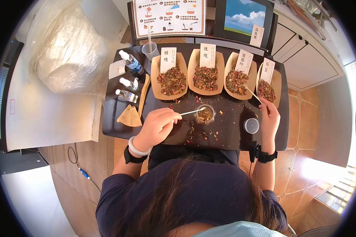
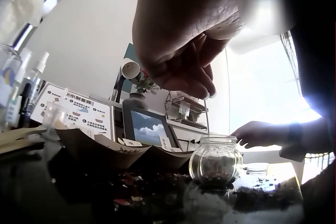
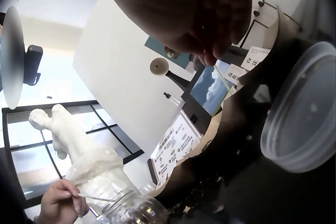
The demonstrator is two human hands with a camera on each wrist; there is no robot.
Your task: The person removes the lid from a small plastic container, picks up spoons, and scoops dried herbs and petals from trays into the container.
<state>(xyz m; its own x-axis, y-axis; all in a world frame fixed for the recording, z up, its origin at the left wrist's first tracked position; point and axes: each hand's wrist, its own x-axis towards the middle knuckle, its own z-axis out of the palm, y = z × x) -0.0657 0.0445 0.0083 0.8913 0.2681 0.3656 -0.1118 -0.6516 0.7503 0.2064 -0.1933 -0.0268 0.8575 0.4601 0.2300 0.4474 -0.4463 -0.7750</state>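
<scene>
In the head view my left hand (image 1: 159, 125) pinches a thin white stick (image 1: 192, 112) whose far end lies over the mouth of a small glass jar (image 1: 205, 114) with dried bits inside. My right hand (image 1: 269, 114) pinches another thin stick (image 1: 254, 94), its tip reaching into the third paper tray (image 1: 230, 87) of dried petals and leaves. The left wrist view shows the ribbed jar (image 2: 215, 161) below my left hand (image 2: 184, 40). A round clear lid (image 1: 251, 125) lies on the table, left of my right wrist.
More paper trays (image 1: 157, 91) with labels stand along the back. Small bottles (image 1: 127, 96), a plastic cup (image 1: 150, 50) and a wooden tool (image 1: 144, 94) are at the left. Loose petals are scattered around the jar on the dark table (image 1: 170, 136). A printed sheet (image 1: 170, 17) stands behind.
</scene>
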